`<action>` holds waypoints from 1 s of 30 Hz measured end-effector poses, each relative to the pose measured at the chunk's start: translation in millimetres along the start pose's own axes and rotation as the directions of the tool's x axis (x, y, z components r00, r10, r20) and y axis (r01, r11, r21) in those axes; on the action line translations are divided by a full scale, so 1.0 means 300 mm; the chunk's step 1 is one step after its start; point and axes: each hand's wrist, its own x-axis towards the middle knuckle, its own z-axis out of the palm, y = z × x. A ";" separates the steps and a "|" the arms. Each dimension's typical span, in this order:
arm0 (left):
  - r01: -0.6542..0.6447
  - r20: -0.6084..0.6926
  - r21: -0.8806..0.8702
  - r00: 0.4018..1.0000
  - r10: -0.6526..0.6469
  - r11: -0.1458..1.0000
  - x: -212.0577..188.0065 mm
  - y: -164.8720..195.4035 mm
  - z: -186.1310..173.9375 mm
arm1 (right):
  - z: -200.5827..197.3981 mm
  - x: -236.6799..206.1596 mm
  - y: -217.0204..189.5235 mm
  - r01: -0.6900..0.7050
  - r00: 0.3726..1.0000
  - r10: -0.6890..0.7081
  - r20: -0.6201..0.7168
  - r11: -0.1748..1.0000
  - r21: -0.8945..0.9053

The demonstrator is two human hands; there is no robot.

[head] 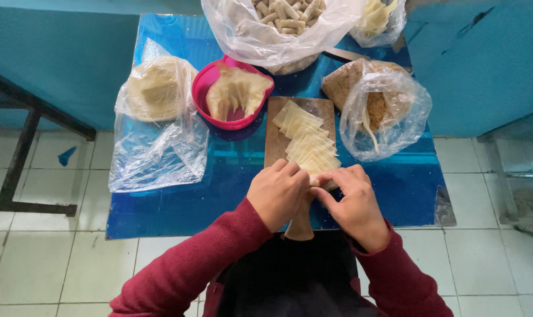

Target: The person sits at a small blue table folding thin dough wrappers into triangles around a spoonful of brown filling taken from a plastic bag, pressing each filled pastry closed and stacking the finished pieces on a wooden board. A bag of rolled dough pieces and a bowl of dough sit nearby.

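- The left hand (277,194) and the right hand (353,201) meet low in the middle of the frame, at the near end of a wooden cutting board (276,132) with a handle pointing toward the person.
- Between them sits a small pale wrapper piece (318,179); both hands have their fingers curled in and pinched onto it, the left from its left side, the right from its right and below.
- That piece lies at the bottom of a row of pale square wrappers (306,141) overlapping like shingles. The row's long axis runs up the board, leaning slightly to upper left, directly away from the hands.
- Both hands are about equally near the row; the right hand's fingertips lie just under its lowest sheet.
- On the shiny blue worktop (178,205), a pink bowl (203,88) of pale filling stands at the upper left of the board.
- A plastic bag with a stack of round sheets (155,91) lies further left.
- A bag of brown crumbs (378,103) sits right of the board.
- A large bag of finished rolls (281,23) is at the top centre.
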 end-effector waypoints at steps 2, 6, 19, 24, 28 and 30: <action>-0.014 -0.034 0.016 0.999 0.014 1.000 -0.006 0.010 0.004 | 0.014 0.003 -0.004 -0.048 0.998 0.047 -0.034 0.998 -0.033; -0.016 -0.102 0.043 0.995 0.020 0.999 -0.018 0.032 0.010 | 0.029 0.011 -0.012 -0.134 0.988 0.133 -0.072 0.991 -0.004; 0.041 -0.052 -0.025 0.998 -0.042 0.999 0.023 -0.002 0.007 | 0.027 0.054 -0.002 -0.057 0.998 0.058 0.026 0.998 -0.021; 0.144 0.056 -0.183 0.989 -0.136 0.973 0.073 -0.051 -0.001 | 0.051 0.072 0.027 -0.154 0.987 0.151 0.062 0.987 0.050; 0.054 0.053 -0.188 0.998 -0.045 0.981 0.112 -0.104 -0.009 | 0.057 0.091 0.031 -0.213 0.974 0.208 0.084 0.976 0.046; 0.041 0.110 -0.195 0.994 -0.020 0.980 0.122 -0.124 -0.014 | 0.056 0.100 0.022 -0.192 0.979 0.190 0.068 0.981 0.029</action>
